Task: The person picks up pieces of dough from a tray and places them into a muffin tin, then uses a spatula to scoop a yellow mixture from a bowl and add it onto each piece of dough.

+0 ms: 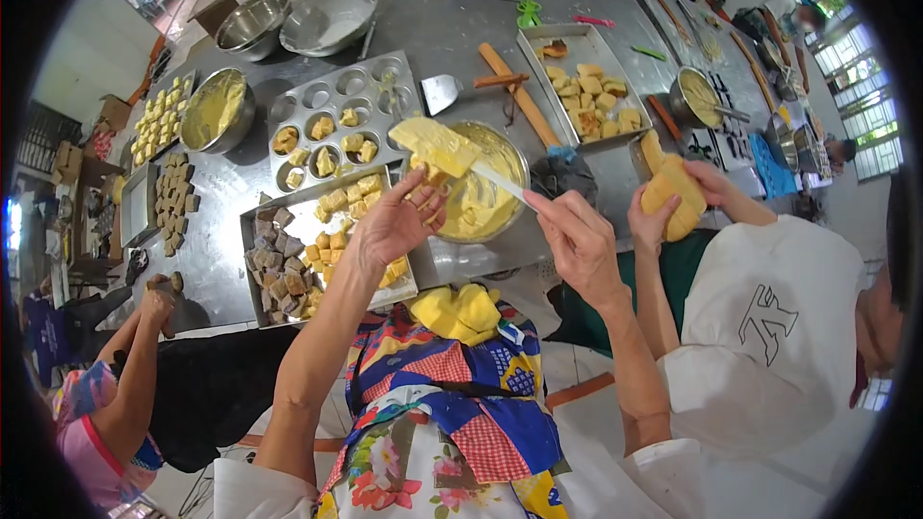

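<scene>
My right hand (577,240) grips a white-handled spatula (500,183), its broad blade coated with pale yellow cream. Held in the fingers of my left hand (399,221) is a small yellow cake piece (430,176), partly hidden under the cream-covered blade. Both hands are raised over the near edge of a metal bowl (520,159) smeared inside with the same cream. Below my left forearm, a square metal tray (252,274) carries brown and yellow cake cubes. Beyond it lies a muffin tin (389,72) with cream-coated pieces in several cups.
A co-worker at right holds a yellow loaf (673,197) near a tray of cake pieces (598,96). Another person's hands (162,303) are at left. A rolling pin (529,101), a scraper (441,94) and metal bowls (330,17) stand on the steel table (437,34).
</scene>
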A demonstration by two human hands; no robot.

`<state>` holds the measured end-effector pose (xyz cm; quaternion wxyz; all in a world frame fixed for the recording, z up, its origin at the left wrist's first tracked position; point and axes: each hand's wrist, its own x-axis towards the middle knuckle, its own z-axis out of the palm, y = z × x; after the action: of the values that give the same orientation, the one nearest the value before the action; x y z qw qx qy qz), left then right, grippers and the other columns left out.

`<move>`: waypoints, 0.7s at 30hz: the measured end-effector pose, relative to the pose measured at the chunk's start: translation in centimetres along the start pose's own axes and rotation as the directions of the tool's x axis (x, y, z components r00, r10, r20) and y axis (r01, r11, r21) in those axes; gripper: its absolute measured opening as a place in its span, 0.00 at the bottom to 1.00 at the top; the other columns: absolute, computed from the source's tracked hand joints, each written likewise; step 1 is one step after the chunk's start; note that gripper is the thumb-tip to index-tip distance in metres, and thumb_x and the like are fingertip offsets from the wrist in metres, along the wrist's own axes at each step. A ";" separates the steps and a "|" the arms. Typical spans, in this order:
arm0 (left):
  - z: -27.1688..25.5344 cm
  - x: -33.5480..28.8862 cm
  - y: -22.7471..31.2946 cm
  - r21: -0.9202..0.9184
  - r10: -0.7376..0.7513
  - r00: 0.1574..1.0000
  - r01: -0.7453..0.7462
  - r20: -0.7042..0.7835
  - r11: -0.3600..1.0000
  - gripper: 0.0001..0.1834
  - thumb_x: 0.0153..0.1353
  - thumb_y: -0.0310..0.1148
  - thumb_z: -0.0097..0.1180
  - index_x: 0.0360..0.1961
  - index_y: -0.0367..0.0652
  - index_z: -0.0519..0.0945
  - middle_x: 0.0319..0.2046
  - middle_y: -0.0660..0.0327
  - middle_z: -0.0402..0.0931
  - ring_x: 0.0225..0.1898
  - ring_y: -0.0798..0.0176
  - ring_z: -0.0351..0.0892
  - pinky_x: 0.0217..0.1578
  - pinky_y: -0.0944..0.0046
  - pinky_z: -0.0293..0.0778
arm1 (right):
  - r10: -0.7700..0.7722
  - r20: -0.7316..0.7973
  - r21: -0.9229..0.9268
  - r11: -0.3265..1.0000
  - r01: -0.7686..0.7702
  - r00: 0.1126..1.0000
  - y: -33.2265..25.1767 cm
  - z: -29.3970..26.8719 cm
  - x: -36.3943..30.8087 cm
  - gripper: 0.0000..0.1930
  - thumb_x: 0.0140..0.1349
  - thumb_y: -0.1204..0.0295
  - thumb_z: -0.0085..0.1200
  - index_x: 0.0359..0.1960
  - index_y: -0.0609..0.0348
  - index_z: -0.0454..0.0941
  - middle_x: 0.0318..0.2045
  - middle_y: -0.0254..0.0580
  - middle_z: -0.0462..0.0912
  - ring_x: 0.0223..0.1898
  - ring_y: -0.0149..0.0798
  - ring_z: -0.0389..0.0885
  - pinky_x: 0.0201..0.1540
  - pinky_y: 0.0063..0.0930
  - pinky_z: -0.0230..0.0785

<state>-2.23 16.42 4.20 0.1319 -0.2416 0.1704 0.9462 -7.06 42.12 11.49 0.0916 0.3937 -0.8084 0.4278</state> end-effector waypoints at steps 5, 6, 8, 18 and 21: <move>0.4 0.0 -0.1 -0.001 0.034 0.998 -0.034 -0.061 0.999 0.08 0.58 0.38 0.59 0.35 0.49 0.77 0.36 0.65 0.78 0.45 0.63 0.75 0.45 0.60 0.68 | -0.012 0.048 -0.011 1.000 0.012 0.999 0.1 -0.3 0.2 0.16 0.54 0.83 0.54 0.46 0.59 0.77 0.25 0.41 0.70 0.24 0.41 0.73 0.28 0.30 0.66; 0.5 -0.1 -0.1 -0.017 0.045 0.995 -0.047 -0.087 0.999 0.08 0.58 0.38 0.59 0.35 0.49 0.77 0.36 0.65 0.78 0.45 0.64 0.75 0.45 0.60 0.68 | -0.008 0.054 -0.011 1.000 0.009 0.999 0.2 -0.4 0.2 0.17 0.54 0.84 0.54 0.46 0.59 0.77 0.25 0.41 0.70 0.25 0.41 0.73 0.28 0.30 0.66; 0.3 -0.6 0.5 0.001 0.084 0.992 -0.084 -0.090 0.996 0.09 0.57 0.40 0.60 0.36 0.51 0.78 0.36 0.67 0.79 0.44 0.65 0.75 0.44 0.61 0.68 | -0.029 0.058 -0.013 0.999 0.030 0.998 0.4 -0.3 0.7 0.16 0.54 0.85 0.53 0.46 0.60 0.77 0.24 0.41 0.70 0.24 0.40 0.72 0.27 0.29 0.65; 1.7 -0.2 1.0 0.066 0.206 0.966 -0.198 -0.155 0.978 0.09 0.57 0.42 0.60 0.37 0.54 0.78 0.31 0.70 0.77 0.41 0.66 0.74 0.43 0.61 0.68 | -0.044 0.017 -0.027 0.999 0.045 0.999 1.0 0.1 0.8 0.16 0.54 0.84 0.53 0.45 0.61 0.78 0.24 0.41 0.69 0.24 0.39 0.71 0.28 0.29 0.65; 1.5 0.2 0.9 0.054 0.198 0.973 -0.192 -0.122 0.980 0.09 0.58 0.42 0.60 0.37 0.53 0.78 0.31 0.69 0.77 0.41 0.66 0.74 0.43 0.61 0.68 | -0.061 0.020 -0.070 0.996 0.063 0.998 1.2 0.3 0.6 0.16 0.53 0.83 0.54 0.45 0.60 0.78 0.24 0.41 0.69 0.25 0.40 0.72 0.28 0.31 0.65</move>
<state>-3.31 16.22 5.55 0.0323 -0.2805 0.2209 0.9335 -8.27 41.89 10.83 0.1114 0.4190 -0.8111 0.3926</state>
